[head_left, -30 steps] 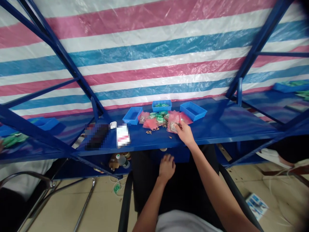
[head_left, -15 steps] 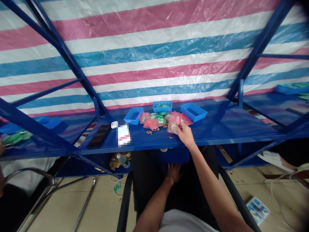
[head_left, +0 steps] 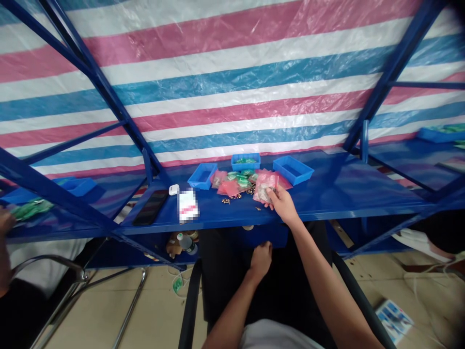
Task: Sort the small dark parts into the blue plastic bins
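Observation:
My right hand pinches a pink clear plastic bag above the front of the blue table. Greyish contents show through the bag. Behind it lies a pile of pink bags and green packets. Small brass-coloured metal parts are scattered in front of the pile. My left hand is over my lap, below the table edge, with its fingers curled closed. Whatever may be inside those fingers is hidden. Just beyond it is a blue surface under the table.
Blue trays stand around the pile; the middle tray holds green packets. To the left lie a phone, a white case and a blurred-out white item. Blue frame posts flank the table. A co-worker's hand appears at far left.
My left hand has drawn back slightly toward me, its spread fingers now curled closed. My right hand still holds the pink bag, with more fingers showing beneath it. The view has shifted slightly.

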The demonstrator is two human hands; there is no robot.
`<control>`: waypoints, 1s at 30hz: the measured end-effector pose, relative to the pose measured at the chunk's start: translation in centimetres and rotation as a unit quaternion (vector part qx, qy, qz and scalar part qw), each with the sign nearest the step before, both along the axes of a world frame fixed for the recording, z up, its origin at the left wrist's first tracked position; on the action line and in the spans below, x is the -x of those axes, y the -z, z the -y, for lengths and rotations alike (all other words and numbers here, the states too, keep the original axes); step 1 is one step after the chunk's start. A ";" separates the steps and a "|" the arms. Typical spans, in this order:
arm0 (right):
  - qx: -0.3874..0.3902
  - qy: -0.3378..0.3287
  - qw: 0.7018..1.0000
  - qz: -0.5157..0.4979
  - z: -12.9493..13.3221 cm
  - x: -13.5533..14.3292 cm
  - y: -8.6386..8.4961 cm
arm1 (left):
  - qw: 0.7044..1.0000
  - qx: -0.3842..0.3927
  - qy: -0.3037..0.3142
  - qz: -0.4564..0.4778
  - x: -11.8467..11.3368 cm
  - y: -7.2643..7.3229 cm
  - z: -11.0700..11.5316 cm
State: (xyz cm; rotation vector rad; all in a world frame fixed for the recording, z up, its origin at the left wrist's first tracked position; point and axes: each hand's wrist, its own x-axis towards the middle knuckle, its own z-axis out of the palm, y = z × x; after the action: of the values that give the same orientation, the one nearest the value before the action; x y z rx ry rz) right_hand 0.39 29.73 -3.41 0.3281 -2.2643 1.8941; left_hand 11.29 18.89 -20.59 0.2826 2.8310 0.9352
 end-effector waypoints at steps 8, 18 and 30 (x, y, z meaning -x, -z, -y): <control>0.158 -0.111 0.980 0.043 -0.5 0.0 -0.4 | 0.942 -0.304 -0.120 -0.082 -3.1 -11.9 4.0; 0.194 -0.062 0.979 0.027 -0.4 0.4 0.0 | 0.954 0.133 -0.053 -0.264 4.7 -17.6 4.4; 0.147 -0.056 0.987 0.013 -0.4 0.0 -0.1 | 0.962 0.114 -0.026 -0.246 9.8 -18.0 6.3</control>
State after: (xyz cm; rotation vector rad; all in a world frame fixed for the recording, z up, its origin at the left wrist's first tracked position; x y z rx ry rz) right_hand 0.38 30.12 -3.33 0.3954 -1.9772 2.2624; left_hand 1.50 12.62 -2.62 0.4719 3.3762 0.5972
